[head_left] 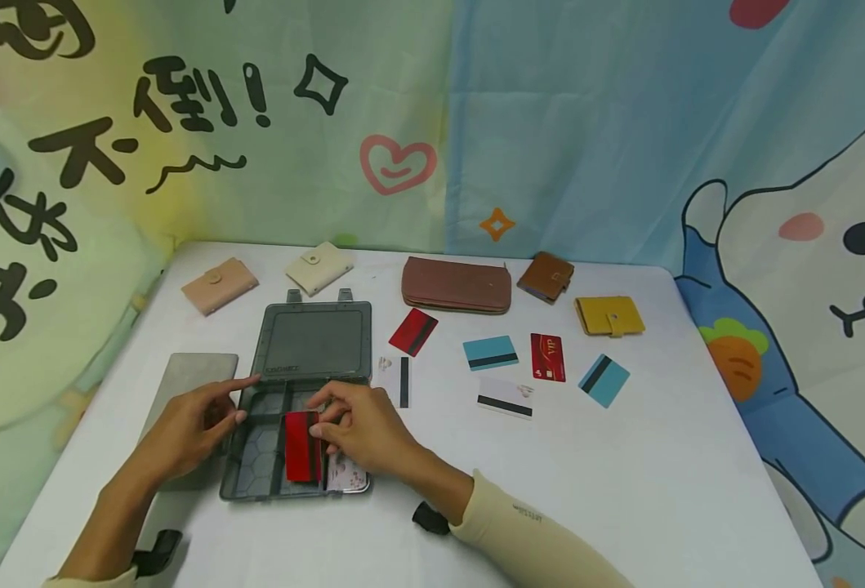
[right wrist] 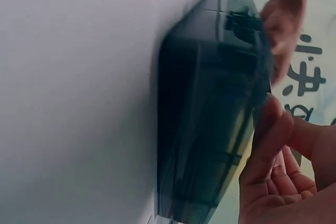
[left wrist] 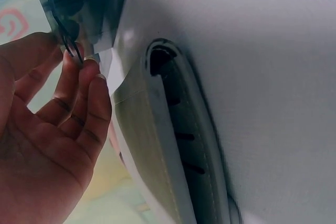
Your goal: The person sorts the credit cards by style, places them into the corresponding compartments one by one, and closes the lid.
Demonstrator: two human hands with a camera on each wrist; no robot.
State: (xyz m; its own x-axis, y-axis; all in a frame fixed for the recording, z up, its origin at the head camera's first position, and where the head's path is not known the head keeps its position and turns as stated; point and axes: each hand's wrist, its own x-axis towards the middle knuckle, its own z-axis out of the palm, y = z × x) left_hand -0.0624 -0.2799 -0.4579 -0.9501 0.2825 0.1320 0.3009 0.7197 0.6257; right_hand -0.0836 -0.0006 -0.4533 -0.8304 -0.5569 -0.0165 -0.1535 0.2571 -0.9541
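A grey see-through plastic box (head_left: 314,335) lies with its lid folded back and its divided tray toward me. My right hand (head_left: 362,425) pinches a red card (head_left: 301,447) with a dark stripe, standing over the tray's middle compartment. A patterned pale card (head_left: 346,474) lies in the right compartment. At the box's left edge, my left hand (head_left: 200,420) holds the rim near the hinge; its curled fingers (left wrist: 94,114) meet the box corner in the left wrist view. Beneath that arm is a grey wallet (head_left: 193,371). The right wrist view shows the box's dark side wall (right wrist: 205,108).
Loose cards, including a red one (head_left: 413,331), a blue one (head_left: 491,353) and a white one (head_left: 506,398), lie right of the box. Along the back are a pink wallet (head_left: 219,286), a cream wallet (head_left: 319,268), a brown long wallet (head_left: 456,286) and a yellow wallet (head_left: 610,316).
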